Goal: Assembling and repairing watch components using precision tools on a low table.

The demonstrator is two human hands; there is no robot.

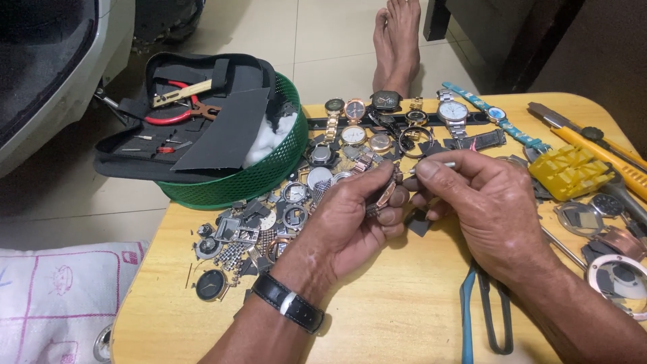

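Note:
My left hand (350, 219) holds a small watch with a rose-gold metal band (386, 194) above the middle of the wooden table (377, 310). A black strap with a silver loop sits on that wrist. My right hand (482, 202) pinches a thin silver tool (431, 167) between thumb and forefinger, its tip pointed at the watch. The two hands nearly touch. A heap of watches, cases and dials (350, 135) lies just beyond the fingers.
A green basket (259, 178) holds a black tool case with red pliers (178, 114) at the back left. Blue-handled pliers (485, 310) lie near my right forearm. A yellow holder block (569, 172) and yellow-handled tools sit at right. Bare feet (397, 40) rest on the floor beyond.

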